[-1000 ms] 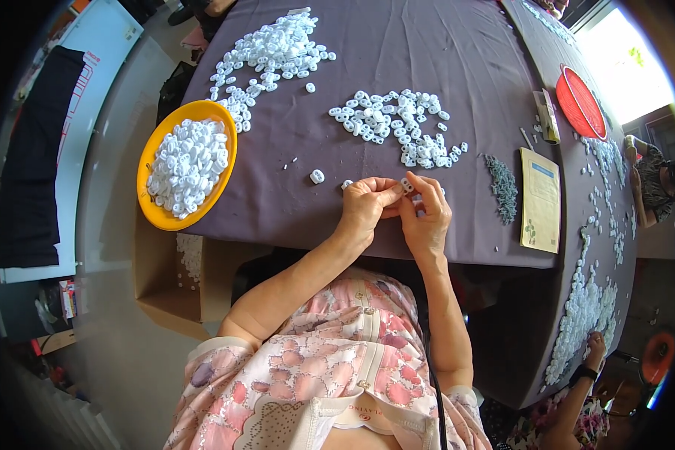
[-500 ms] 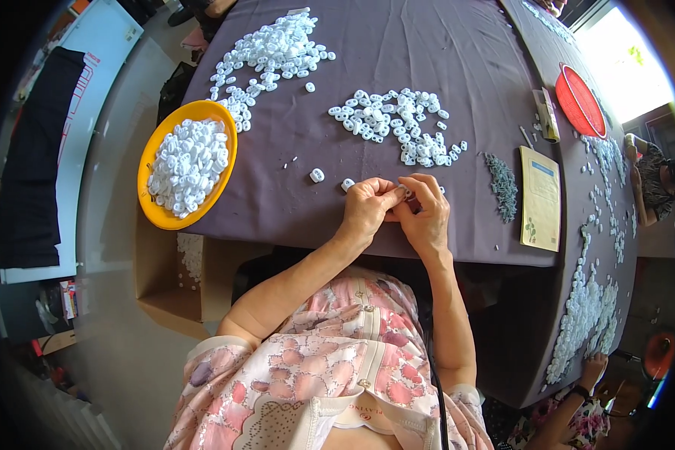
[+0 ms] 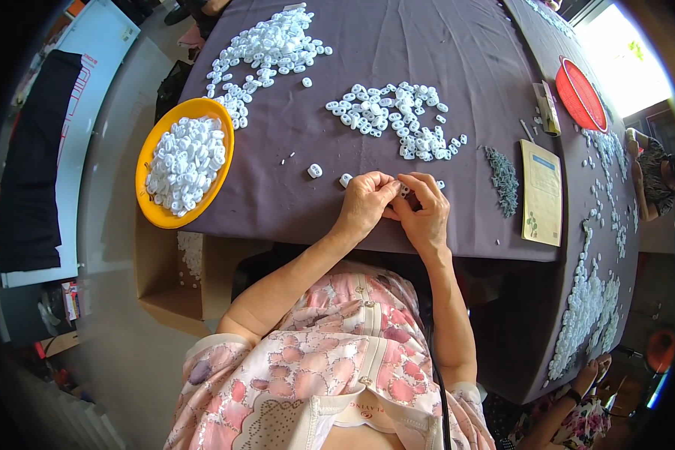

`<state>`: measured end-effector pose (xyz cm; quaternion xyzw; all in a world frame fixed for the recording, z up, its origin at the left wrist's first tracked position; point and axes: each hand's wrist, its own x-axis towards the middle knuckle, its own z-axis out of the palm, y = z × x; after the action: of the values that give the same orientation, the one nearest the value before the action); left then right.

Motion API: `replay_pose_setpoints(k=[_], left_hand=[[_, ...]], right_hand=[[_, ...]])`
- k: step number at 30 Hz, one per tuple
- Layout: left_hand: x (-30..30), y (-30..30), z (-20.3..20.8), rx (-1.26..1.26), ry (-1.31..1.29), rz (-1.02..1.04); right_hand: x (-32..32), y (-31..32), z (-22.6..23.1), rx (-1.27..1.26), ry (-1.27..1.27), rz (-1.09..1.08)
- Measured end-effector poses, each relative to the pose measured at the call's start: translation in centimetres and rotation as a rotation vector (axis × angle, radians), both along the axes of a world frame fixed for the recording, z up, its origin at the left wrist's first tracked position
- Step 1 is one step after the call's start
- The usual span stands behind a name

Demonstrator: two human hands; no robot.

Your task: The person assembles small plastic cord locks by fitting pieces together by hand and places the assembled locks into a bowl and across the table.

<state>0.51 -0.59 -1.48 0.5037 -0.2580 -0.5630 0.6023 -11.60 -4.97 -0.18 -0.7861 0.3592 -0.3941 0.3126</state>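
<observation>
Little change is noted against the frames a second and half a second back: both hands remain at the near edge of the table (image 3: 442, 45), fingertips drawn together over the same spot, the piles undisturbed. From this it is judged that one small piece is being worked on, not swapped for another.

The left hand (image 3: 364, 204) and right hand (image 3: 425, 214) are pressed close, fingers curled, a small white piece (image 3: 403, 190) pinched between them; which hand bears the grip cannot be told.

Two loose white pieces (image 3: 315, 171) lie just left of the hands. A scattered white pile (image 3: 397, 124) sits beyond, a larger heap (image 3: 266, 49) at the far left. Pieces appear small, rounded, moulded, plastic-like. A glossy orange bowl (image 3: 151, 210) is filled with them. Dull purple cloth covers the table. A grey cluster of tiny parts (image 3: 502, 176) and a yellowish card (image 3: 541, 193) lie to the right.
</observation>
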Motion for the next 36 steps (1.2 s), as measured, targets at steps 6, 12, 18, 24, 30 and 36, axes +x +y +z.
replay_pose_setpoints(k=[6,12,18,24,30,36], left_hand=[[-0.1,0.2,0.0,-0.007,-0.031,0.004],[-0.2,0.2,0.6,0.009,0.037,0.048],[-1.2,-0.2,0.4,-0.003,-0.006,0.048],[0.1,0.6,-0.3,0.043,-0.128,0.042],[0.1,0.5,0.1,0.025,-0.002,0.021],[0.0,0.7,0.7,0.039,-0.017,0.039]], right_hand=[[0.0,0.1,-0.1,0.016,-0.016,0.012],[0.0,0.0,-0.3,0.025,-0.027,0.028],[-0.9,-0.2,-0.1,0.003,-0.001,-0.009],[0.1,0.1,-0.6,-0.089,-0.029,0.037],[0.0,0.1,-0.7,-0.182,-0.036,-0.002],[0.0,0.2,-0.7,-0.158,-0.040,0.026]])
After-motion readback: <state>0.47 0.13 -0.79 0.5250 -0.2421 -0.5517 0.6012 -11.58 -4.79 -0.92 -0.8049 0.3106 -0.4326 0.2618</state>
